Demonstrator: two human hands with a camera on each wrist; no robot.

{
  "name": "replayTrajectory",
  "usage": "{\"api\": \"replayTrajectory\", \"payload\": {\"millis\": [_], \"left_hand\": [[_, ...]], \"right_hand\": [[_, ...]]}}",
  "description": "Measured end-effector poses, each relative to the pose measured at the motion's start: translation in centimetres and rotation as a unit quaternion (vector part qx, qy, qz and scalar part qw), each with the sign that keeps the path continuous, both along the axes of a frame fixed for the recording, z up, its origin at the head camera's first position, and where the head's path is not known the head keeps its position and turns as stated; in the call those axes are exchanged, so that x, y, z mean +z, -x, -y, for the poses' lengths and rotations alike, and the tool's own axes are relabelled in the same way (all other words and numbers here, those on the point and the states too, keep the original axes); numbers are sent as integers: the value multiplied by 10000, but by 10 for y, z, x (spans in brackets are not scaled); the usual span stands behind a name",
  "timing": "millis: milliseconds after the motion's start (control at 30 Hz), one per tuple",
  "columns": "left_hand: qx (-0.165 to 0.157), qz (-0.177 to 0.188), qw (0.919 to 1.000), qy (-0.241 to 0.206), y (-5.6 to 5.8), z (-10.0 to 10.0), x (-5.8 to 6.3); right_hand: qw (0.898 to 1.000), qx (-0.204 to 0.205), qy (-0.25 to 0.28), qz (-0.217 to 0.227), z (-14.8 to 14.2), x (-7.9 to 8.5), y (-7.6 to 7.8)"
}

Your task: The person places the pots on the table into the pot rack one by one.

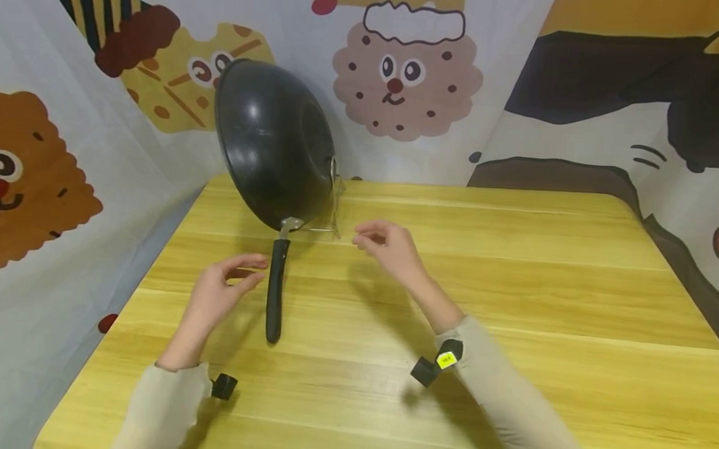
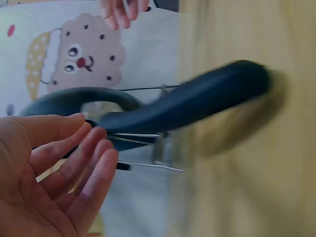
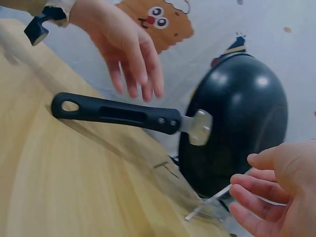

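Note:
A black wok (image 1: 273,140) leans on its edge in a metal wire rack (image 1: 336,210) toward the left rear of the table, its black handle (image 1: 276,291) pointing to the front. Just left of this handle is my left hand (image 1: 214,295), fingers loosely bent and holding nothing. The right wrist view shows the left hand (image 3: 128,54) apart from the handle (image 3: 116,112). My right hand (image 1: 391,249) hovers to the right of the rack, its fingers relaxed around nothing. In the left wrist view the handle (image 2: 197,98) is blurred.
The wooden table (image 1: 514,271) extends to the right of the hands. A white cloth (image 1: 499,70) printed with cartoon biscuits hangs behind it and at its left side. Black wrist cameras (image 1: 224,387) are strapped near both sleeves.

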State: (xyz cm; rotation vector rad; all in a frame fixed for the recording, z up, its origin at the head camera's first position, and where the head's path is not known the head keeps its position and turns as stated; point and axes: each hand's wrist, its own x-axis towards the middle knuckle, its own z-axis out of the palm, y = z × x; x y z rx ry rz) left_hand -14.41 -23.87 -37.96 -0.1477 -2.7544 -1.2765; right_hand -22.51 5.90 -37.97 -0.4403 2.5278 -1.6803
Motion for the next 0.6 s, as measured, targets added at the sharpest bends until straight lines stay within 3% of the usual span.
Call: {"api": "replayTrajectory", "payload": {"millis": [267, 467, 600], "left_hand": [[-33, -797, 9967, 181, 9, -15, 34], [-5, -1018, 9943, 323, 20, -32, 65], [30, -1224, 9914, 463, 30, -44, 84]], "right_hand": [[9991, -337, 70, -262, -41, 15, 6], [9976, -643, 28, -242, -72, 32, 9], [9957, -792, -2, -489, -91, 44, 11]]}}
